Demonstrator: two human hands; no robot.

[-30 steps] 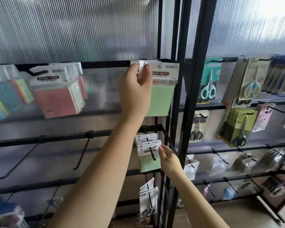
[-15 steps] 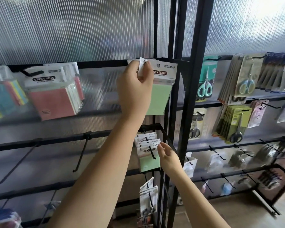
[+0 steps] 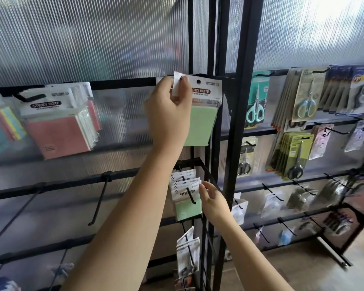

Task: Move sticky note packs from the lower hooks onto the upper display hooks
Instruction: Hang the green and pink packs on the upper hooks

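Two hands work the black wire rack (image 3: 235, 127) at different heights. Up top, the left hand (image 3: 168, 114) has its thumb and forefinger curled together, pinching the white header card of a pack (image 3: 178, 86) at the level of the top rail, where its hanging hole meets the upper hook; the hook itself is hidden behind the fingers. Just beside it, touching the back of that hand, hangs a green sticky note pack (image 3: 202, 116) with a white "STICKY NOTE" header, tilted slightly. Lower down, the right hand (image 3: 213, 201) reaches toward the lower hook (image 3: 190, 196), its fingertips touching the right edges of the fanned header cards of the lower green packs (image 3: 186, 198); the fingers are loosely bent and whether they actually clasp a card cannot be told. Below these, more packs (image 3: 187, 255) hang on another hook. Far left on the upper row sit pink sticky note packs (image 3: 57, 135) and multicoloured ones (image 3: 2, 131), blurred. To the right, a second rack carries carded scissors (image 3: 255, 110) in several rows.
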